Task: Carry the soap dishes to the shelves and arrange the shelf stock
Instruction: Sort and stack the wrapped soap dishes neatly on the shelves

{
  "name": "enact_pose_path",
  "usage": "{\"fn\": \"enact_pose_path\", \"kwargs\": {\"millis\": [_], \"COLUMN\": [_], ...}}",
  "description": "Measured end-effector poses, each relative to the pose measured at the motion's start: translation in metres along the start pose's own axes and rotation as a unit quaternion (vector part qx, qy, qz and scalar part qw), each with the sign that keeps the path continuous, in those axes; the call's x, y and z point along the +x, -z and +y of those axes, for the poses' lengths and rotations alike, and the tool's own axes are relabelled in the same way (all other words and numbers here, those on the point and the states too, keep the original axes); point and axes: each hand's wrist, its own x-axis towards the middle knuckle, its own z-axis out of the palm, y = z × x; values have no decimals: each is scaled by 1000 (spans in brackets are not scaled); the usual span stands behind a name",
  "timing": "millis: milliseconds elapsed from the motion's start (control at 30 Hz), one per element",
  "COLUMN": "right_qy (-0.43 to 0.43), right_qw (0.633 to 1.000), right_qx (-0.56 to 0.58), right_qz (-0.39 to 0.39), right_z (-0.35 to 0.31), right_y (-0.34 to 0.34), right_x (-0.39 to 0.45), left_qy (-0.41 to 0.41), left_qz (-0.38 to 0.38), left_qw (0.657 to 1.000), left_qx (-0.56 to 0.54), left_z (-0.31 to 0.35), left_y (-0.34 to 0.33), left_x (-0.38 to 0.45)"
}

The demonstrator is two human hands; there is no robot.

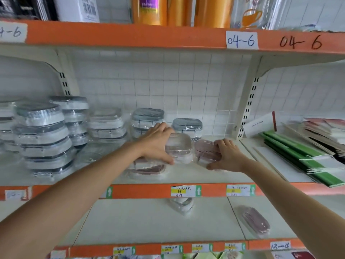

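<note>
While both arms reach in over the middle shelf [186, 176], the left hand [157, 144] lies spread on a clear-wrapped white soap dish [179, 144], fingers over its far left side and thumb curled to its front edge, gripping it. That dish sits on top of another white dish. The right hand [226, 156] cups a pink soap dish [206, 151] from the right, fingers curved over its top edge, thumb under the front; the dish is tilted, just right of the white one and touching it. A flat pink-and-white dish [147, 170] lies on the shelf below the left hand.

Behind them stand grey-lidded wrapped dishes: a short stack [147, 118] and a single one [186, 126] by the back grid. Taller grey-lidded stacks [44, 139] fill the shelf's left side, blurred. Right of the upright, green folders [298, 157] and paper packs lie slanted.

On the lower shelf [149, 221] a white dish [182, 204] sits near the front lip of the shelf above, and a pink wrapped dish [255, 220] lies to its right, well apart. Orange shelf edges carry price tags [184, 190] and "04-6" labels [241, 40]. Orange bottles [149, 10] stand on the top shelf.
</note>
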Motion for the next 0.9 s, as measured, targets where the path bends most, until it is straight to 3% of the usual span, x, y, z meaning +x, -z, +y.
{"fn": "enact_pose_path", "kwargs": {"millis": [333,667,800,900], "right_qy": [148,263,286,296], "right_qw": [982,964,956,955], "right_qx": [117,33,-39,20], "right_qz": [6,-31,-43,-23], "right_z": [-46,-148,-155,-137], "right_y": [0,-16,-24,-14], "right_x": [43,88,94,90], "left_qy": [70,181,192,175], "left_qz": [33,49,30,25], "left_qw": [996,981,980,983], "left_qx": [-50,-46,-42,-53], "left_z": [-42,-79,-78,-70], "left_y": [69,95,94,92], "left_x": [-13,-65,-68,-57]}}
